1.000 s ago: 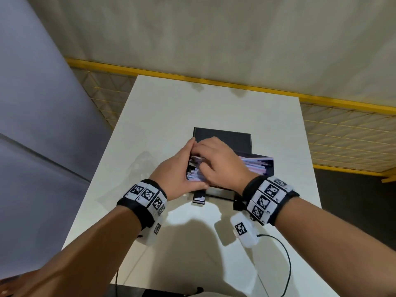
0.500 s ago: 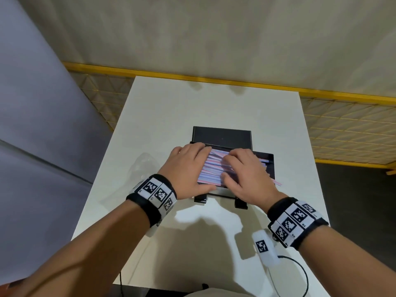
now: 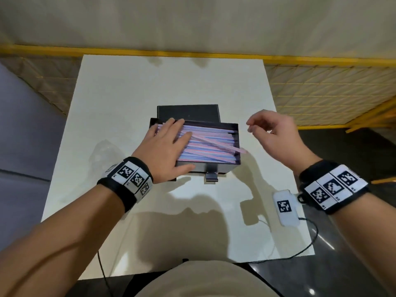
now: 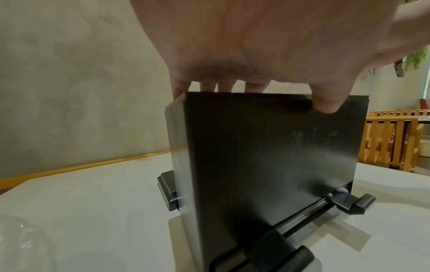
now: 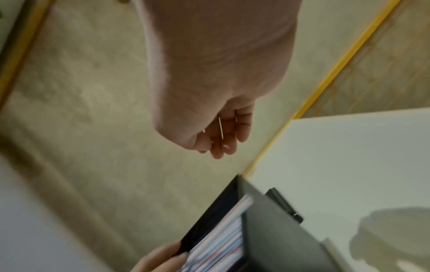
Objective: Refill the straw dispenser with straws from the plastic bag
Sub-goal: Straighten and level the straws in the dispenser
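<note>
Pink-and-blue thin plastic straws (image 3: 205, 144), light and slippery, filled the black box dispenser (image 3: 236, 144) mid-frame; left hand (image 3: 165, 146) pressed flat, right hand (image 3: 276, 133) loosely curled, empty.

Left end of straws (image 3: 211, 144) hidden under left hand (image 3: 164, 147), plastic bag (image 3: 105, 152) faint and indistinct on counter (image 3: 128, 93), right-wrist view motion-blurred, right hand (image 3: 276, 133) fingers' contents indeterminate.
</note>
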Tool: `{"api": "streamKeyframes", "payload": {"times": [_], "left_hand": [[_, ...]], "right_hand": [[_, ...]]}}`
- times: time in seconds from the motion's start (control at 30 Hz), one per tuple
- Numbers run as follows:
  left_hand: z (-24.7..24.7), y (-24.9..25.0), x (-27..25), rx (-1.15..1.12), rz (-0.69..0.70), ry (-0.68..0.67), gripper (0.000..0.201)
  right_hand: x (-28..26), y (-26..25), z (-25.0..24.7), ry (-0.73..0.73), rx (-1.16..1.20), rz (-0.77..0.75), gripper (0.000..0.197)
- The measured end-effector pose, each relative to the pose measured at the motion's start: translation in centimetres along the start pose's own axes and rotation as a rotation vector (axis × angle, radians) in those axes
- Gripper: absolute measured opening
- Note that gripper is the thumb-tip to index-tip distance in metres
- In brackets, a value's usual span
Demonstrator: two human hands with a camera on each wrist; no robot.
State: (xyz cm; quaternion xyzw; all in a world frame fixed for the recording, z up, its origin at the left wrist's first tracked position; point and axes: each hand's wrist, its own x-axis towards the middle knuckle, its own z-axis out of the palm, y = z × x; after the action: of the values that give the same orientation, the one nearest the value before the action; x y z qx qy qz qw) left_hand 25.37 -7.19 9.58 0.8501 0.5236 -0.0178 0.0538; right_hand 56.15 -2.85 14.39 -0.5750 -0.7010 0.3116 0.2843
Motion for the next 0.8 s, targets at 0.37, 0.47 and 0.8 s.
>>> {"api": "streamKeyframes", "payload": {"times": [0.37, 0.47, 0.8], "left_hand": [[-0.5, 0.6, 0.9, 0.109, -0.102, -0.020, 0.099], [-1.1, 1.1, 0.9, 0.075, -0.064, 0.025, 0.101], [-1.6, 1.5, 0.9, 0.026, 0.072, 0.192, 0.074]], "right_hand": [[-3.6, 2.4, 0.3, -0.075, -0.216, -0.164, 0.016], [-2.8, 0.7, 2.7, -0.202, -0.392, -0.324, 0.034], [-0.5, -4.5, 7.0, -0.298, -0.593, -0.405, 0.054]]}}
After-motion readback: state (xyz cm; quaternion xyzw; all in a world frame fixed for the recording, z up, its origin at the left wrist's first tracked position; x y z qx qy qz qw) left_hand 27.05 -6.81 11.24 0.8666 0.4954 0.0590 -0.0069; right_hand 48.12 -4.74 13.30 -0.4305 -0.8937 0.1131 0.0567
